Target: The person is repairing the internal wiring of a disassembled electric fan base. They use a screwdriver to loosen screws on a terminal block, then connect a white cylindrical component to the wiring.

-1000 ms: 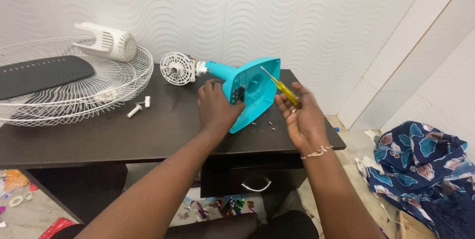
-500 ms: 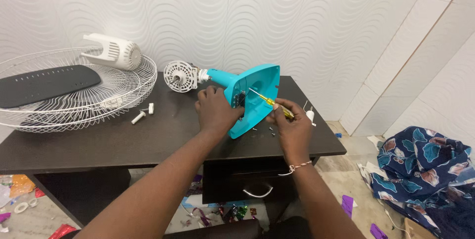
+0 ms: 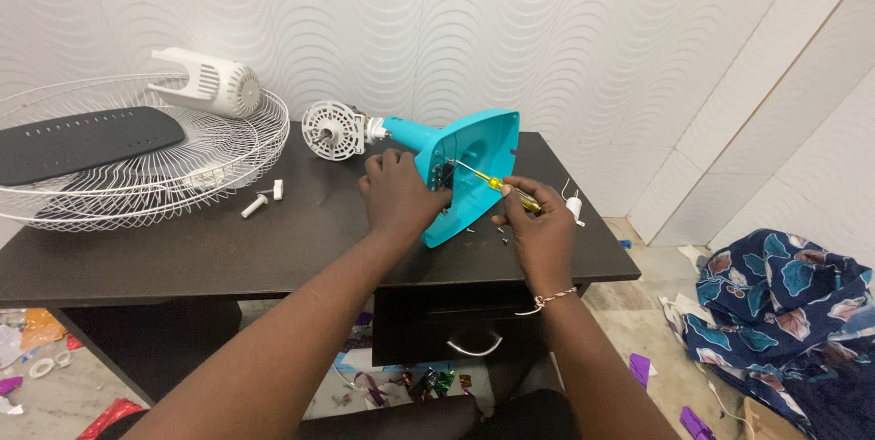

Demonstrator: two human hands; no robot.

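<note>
1. Turquoise fan base (image 3: 474, 167) lay on its side on the dark table (image 3: 228, 249), underside facing the viewer, stem pointing back-left to the white round motor part (image 3: 334, 130).
2. L. hand (image 3: 398, 192) was closed over the base's left rim, fingers curled round the edge; it touched the base directly.
3. R. hand (image 3: 538, 226) gripped a yellow-handled screwdriver (image 3: 497, 185), fingers shut around the handle; shaft ran up-left w/ tip at the base's underside near the dark opening. String bracelet at the wrist.
4. Small loose screws (image 3: 501, 235) lay on the table just beside the base's lower edge, between base & r. hand.
5. White wire fan guard (image 3: 137, 167) sat at table's left, holding a dark fan blade (image 3: 82, 139) & a white motor housing (image 3: 214, 85).
6. Short white pegs (image 3: 262, 199) lay near the guard's rim.
7. Patterned blue cloth (image 3: 784, 312) lay on the floor at right, well apart from the table.
</note>
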